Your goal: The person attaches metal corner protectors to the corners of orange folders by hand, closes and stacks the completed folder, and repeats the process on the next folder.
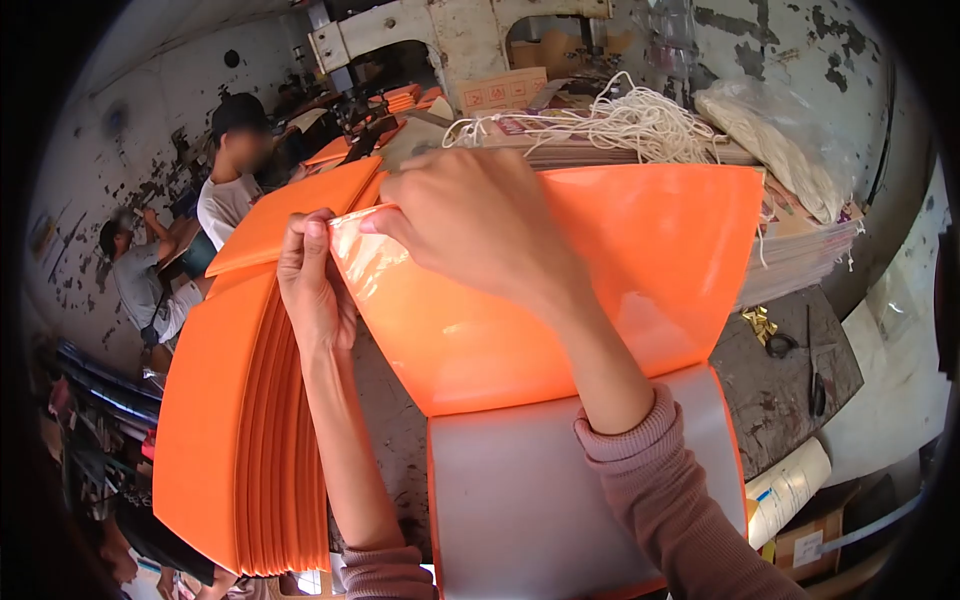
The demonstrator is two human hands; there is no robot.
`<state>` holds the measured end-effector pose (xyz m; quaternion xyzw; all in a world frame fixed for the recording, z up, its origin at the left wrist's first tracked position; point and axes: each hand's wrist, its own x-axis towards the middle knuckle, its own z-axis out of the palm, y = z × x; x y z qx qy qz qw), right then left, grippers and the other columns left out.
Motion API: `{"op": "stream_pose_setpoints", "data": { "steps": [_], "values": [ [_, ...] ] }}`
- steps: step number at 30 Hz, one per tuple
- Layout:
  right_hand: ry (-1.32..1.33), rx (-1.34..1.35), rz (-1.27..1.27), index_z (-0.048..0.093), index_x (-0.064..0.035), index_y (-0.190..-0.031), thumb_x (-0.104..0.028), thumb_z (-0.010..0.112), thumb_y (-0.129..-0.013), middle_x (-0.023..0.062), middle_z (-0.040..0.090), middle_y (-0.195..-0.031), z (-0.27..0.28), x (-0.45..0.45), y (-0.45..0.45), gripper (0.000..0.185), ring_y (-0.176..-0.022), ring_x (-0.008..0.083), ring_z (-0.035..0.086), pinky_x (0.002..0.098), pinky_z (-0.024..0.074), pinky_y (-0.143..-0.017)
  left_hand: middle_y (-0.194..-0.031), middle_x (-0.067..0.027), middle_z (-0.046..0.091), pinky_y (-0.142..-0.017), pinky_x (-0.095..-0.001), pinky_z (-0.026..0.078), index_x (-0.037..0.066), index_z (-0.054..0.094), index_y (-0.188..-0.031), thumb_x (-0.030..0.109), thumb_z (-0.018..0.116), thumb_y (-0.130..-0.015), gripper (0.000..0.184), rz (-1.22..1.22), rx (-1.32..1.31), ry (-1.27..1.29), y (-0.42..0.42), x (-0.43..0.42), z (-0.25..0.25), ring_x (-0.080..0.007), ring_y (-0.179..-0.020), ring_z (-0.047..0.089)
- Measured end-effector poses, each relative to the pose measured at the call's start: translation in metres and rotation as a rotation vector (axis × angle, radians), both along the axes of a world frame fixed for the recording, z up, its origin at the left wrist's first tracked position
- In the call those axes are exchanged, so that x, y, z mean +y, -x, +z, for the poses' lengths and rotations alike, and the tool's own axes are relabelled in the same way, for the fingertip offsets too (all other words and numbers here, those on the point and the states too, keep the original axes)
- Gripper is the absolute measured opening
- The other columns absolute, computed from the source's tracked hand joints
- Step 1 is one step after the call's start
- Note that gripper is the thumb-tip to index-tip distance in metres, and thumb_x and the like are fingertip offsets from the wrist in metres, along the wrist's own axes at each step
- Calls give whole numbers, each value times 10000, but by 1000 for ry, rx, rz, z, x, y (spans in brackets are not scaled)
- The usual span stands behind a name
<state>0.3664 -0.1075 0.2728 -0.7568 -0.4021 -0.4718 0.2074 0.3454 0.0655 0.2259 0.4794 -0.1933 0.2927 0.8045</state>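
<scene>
An orange plastic cover (pixel 660 270) stands raised before me, glossy, its lower part a grey-white sheet (pixel 520 500) edged in orange lying flat on the table. My left hand (pixel 318 275) pinches the cover's upper left corner between thumb and fingers. Close beside it along the top edge, my right hand (pixel 480 215) is closed on the cover, thumb against the near face; its fingertips are partly hidden. To the left of my left forearm stands a thick stack of folded orange covers (pixel 215 400), with another orange piece (pixel 300 215) resting over its far end.
Behind the cover, white string (pixel 640 120) lies on stacked cardboard (pixel 800 255), beside a clear plastic bag (pixel 790 145). Black scissors (pixel 815 375) and gold-coloured bits (pixel 760 325) lie on the dark table (pixel 740 400) at right. Two people sit at the left, near a pale machine (pixel 390 30).
</scene>
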Motion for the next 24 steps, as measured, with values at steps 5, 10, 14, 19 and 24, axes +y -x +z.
{"op": "stream_pose_setpoints", "data": {
  "steps": [5, 10, 14, 19, 24],
  "values": [
    [31, 66, -7, 606, -60, -571, -284, 662, -707, 65, 560, -543, 0, 0, -2, 267, -532, 224, 573, 350, 398, -459, -897, 12, 571, -662, -252, 516, 91, 553, -817, 237, 550, -892, 164, 14, 16, 156, -2, -17, -6, -88, -771, 568],
    [53, 165, -20, 640, -77, -632, -312, 621, -757, 49, 585, -605, 5, -2, 2, 266, -600, 236, 584, 375, 425, -534, -886, 16, 567, -669, -240, 505, 92, 541, -803, 250, 565, -884, 179, 90, 35, 148, 3, -25, 0, -82, -771, 557],
    [-21, 109, 65, 616, -64, -584, -269, 659, -717, 71, 563, -545, 5, -4, 1, 248, -536, 240, 572, 368, 407, -483, -883, 12, 564, -661, -233, 504, 86, 538, -798, 213, 563, -887, 157, 94, 24, 75, 8, -22, 4, -77, -758, 557],
    [1, 73, 61, 595, -42, -550, -251, 686, -698, 98, 553, -515, 5, -2, 1, 272, -507, 247, 573, 366, 397, -450, -890, -19, 569, -720, -283, 520, 76, 551, -913, 232, 528, -904, 158, 32, 39, -92, 10, -8, 3, -104, -825, 577],
    [38, 125, 78, 606, -24, -578, -274, 653, -725, 103, 584, -577, 11, -8, 11, 294, -569, 263, 585, 379, 411, -470, -957, -36, 544, -764, -306, 492, 71, 532, -965, 328, 517, -901, 266, -62, -39, -97, 11, -5, 4, -146, -895, 560]
  ]
}}
